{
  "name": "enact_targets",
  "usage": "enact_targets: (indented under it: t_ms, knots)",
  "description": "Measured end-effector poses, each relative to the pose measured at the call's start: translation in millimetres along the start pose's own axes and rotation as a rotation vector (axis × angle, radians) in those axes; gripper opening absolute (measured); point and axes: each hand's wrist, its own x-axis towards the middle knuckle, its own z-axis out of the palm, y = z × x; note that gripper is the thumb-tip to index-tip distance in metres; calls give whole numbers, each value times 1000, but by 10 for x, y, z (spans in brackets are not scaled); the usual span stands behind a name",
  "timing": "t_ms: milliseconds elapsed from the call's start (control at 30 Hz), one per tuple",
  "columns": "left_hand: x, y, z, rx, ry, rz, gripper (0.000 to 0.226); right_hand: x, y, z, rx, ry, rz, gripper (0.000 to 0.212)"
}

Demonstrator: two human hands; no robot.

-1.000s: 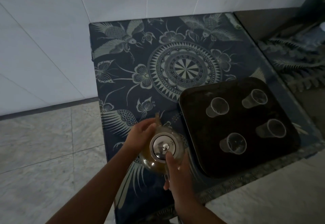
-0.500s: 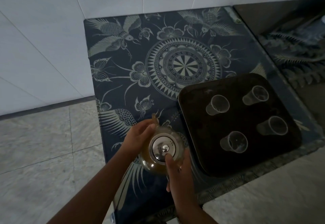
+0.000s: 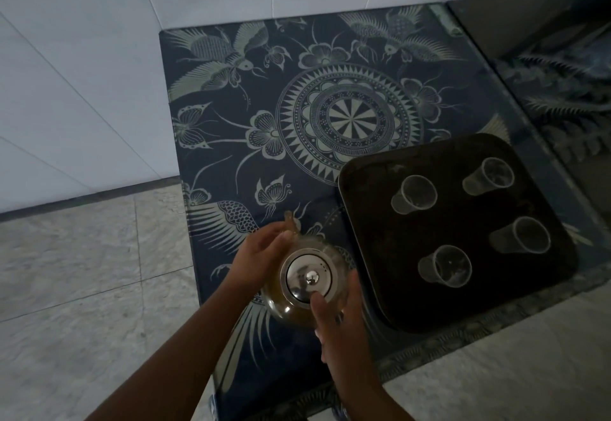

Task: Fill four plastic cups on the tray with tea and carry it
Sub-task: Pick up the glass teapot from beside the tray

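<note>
A glass teapot (image 3: 291,308) with amber tea and a steel lid sits near the table's front edge, left of the tray. My left hand (image 3: 261,255) cups its left side by the spout. My right hand (image 3: 340,324) grips its near right side at the handle, thumb on the lid's rim. The dark square tray (image 3: 370,255) lies at the table's front right and carries several clear plastic cups, all looking empty: back left (image 3: 413,194), back right (image 3: 489,176), front left (image 3: 444,265), front right (image 3: 522,235).
The table is covered with a dark blue patterned cloth (image 3: 330,116) under glass. A white tiled wall (image 3: 99,56) stands behind and to the left. Grey marble floor (image 3: 82,271) runs left of and in front of the table. Another dark surface (image 3: 545,56) adjoins on the right.
Both hands stay on the teapot in nearly the same place. The view has shifted slightly, so the table and tray sit a bit higher in the frame.
</note>
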Motion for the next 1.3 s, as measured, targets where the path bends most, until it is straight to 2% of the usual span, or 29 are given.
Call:
enact_targets:
  t_ms: [133, 367, 533, 633, 667, 733, 867, 933, 1067, 1133, 1167, 1233, 1267, 1300]
  knots:
    - [-38, 0, 14, -3, 34, -18, 20, 15, -6, -10, 49, -3, -44, 115]
    - [-101, 83, 60, -15, 90, -17, 19, 64, -75, -53, 85, -3, -48, 110]
    - [-118, 288, 137, -35, 102, 8, 21, 103, -226, -200, 163, -58, -89, 95]
    - [-133, 490, 196, -48, 129, 41, 29, 133, -377, -375, 166, -63, -112, 107]
    - [-147, 566, 217, -62, 138, 50, 30, 138, -449, -441, 165, -61, -123, 104]
    - [-180, 719, 271, -87, 121, 80, 24, 138, -585, -580, 178, -68, -133, 100]
    - [-300, 1068, 420, -102, 65, 156, 25, 53, -870, -888, 176, -103, -185, 115]
    - [-364, 1206, 522, -110, 48, 186, 26, 3, -988, -1070, 189, -136, -201, 104]
    - [-455, 1381, 814, -95, 70, 237, 27, -133, -1171, -1451, 189, -131, -177, 55]
    - [-517, 1444, 1012, -90, 84, 244, 38, -163, -1198, -1656, 203, -118, -170, 42]
    - [-546, 1460, 1116, -88, 89, 247, 44, -166, -1189, -1770, 203, -121, -175, 45]
    - [-601, 1492, 1339, -86, 94, 263, 44, -182, -1177, -1982, 207, -133, -195, 83]
    - [-630, 1508, 1455, -82, 95, 265, 40, -195, -1164, -2096, 203, -138, -202, 97]
    - [-664, 1535, 1571, -77, 93, 267, 38, -204, -1158, -2213, 189, -136, -210, 103]
